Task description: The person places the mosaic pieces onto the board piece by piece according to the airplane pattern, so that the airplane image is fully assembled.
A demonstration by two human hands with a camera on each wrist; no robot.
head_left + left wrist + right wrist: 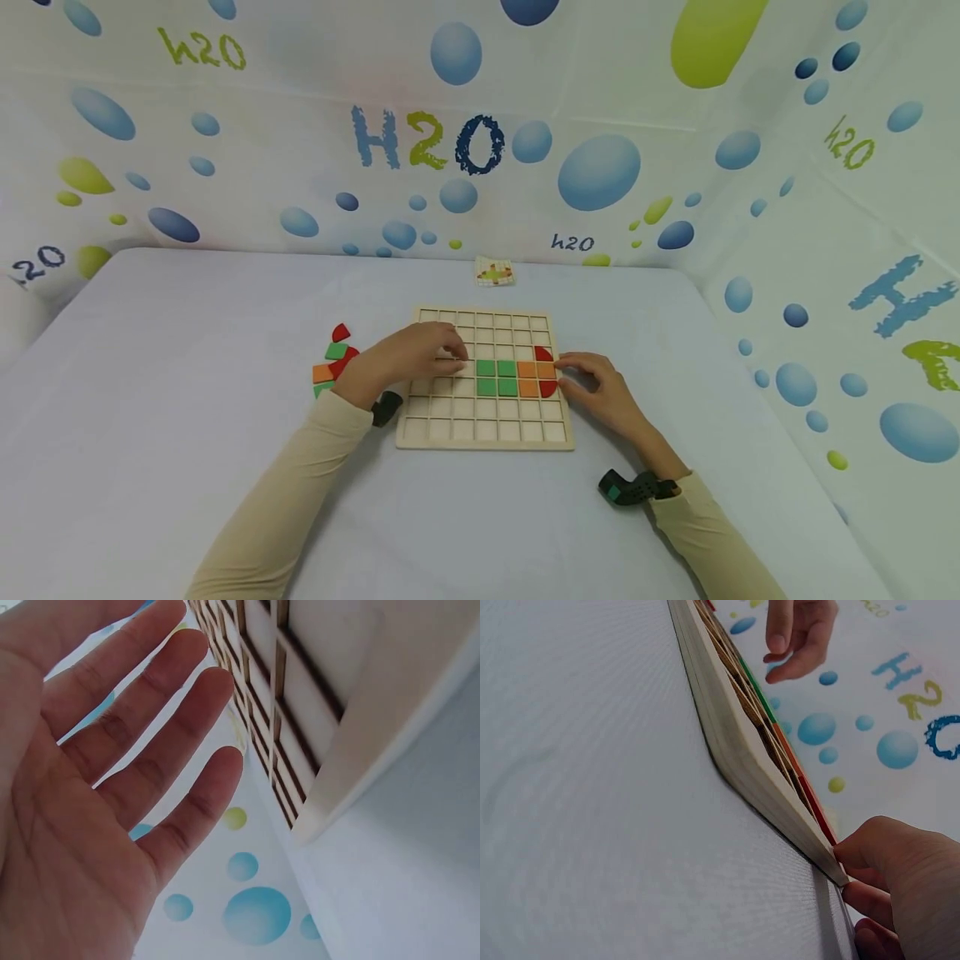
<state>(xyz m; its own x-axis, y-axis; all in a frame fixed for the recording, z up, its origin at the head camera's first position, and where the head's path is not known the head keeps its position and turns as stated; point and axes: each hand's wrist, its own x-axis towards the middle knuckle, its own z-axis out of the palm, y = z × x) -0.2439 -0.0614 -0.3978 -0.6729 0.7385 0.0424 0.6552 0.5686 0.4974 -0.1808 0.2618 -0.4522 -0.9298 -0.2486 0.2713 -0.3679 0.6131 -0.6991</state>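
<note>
A wooden grid board [483, 445] lies on the table in front of me. Green squares [487, 387], orange squares [528, 388] and red quarter-round pieces [548, 388] fill cells in its middle and right side. Over the board's left half hovers my left hand [417, 350], its fingers apart and nothing between them. In the left wrist view that palm [82, 840] is bare. My right hand [606, 393] holds the board's right edge; in the right wrist view, its thumb and fingers [868, 901] sit on the rim beside a red piece.
Left of the board, partly behind the left wrist, loose pieces lie in a small pile, among them a red piece [341, 332], a green one [337, 351] and an orange one [322, 372]. A small pattern card [494, 273] lies beyond the board, near the printed backdrop [300, 150].
</note>
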